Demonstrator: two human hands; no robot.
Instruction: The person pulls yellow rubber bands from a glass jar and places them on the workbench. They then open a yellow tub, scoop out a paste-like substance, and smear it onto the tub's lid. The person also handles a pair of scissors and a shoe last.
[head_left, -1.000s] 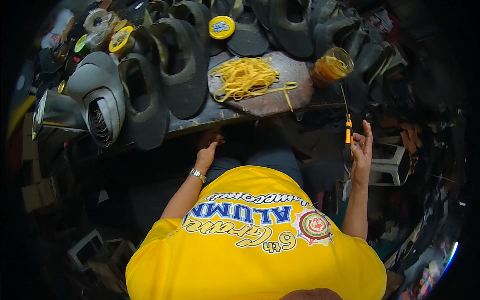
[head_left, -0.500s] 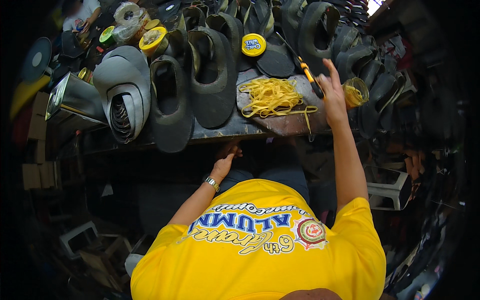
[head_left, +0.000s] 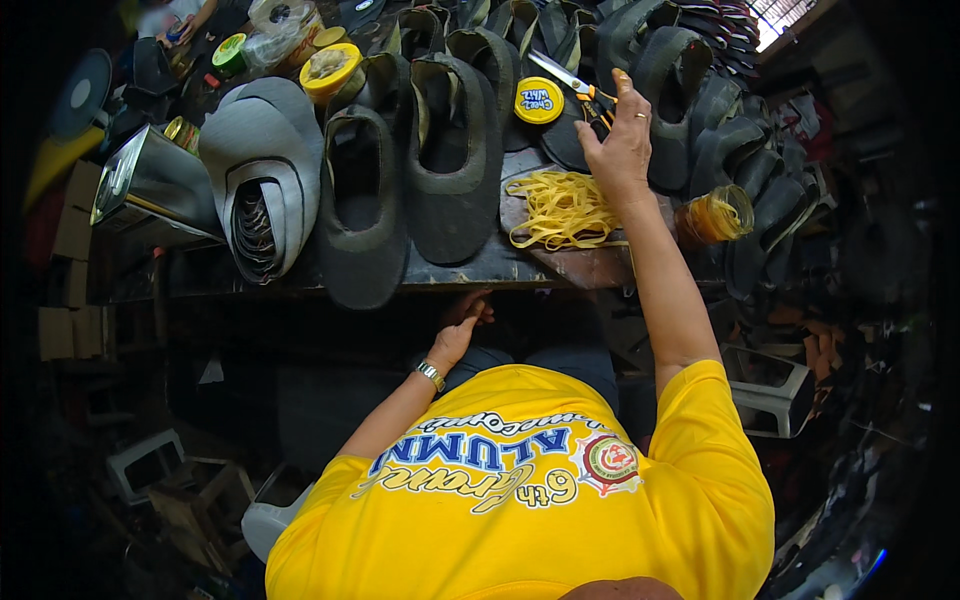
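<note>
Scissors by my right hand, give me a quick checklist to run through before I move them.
1. Scissors pointing away from right hand: ok.
2. Right hand gripping them firmly: cannot tell, it covers part of them.
3. Left hand well away from them: ok, it is down past the near edge of the table.
4. Yellow strips clear of them: ok, lying nearer you.
5. Free space around them: not ok, a yellow lid sits close beside.

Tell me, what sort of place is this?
Likely a shoemaking workshop: dark shoes crowd the bench, along with stacked grey shaped pieces and scissors.
</note>
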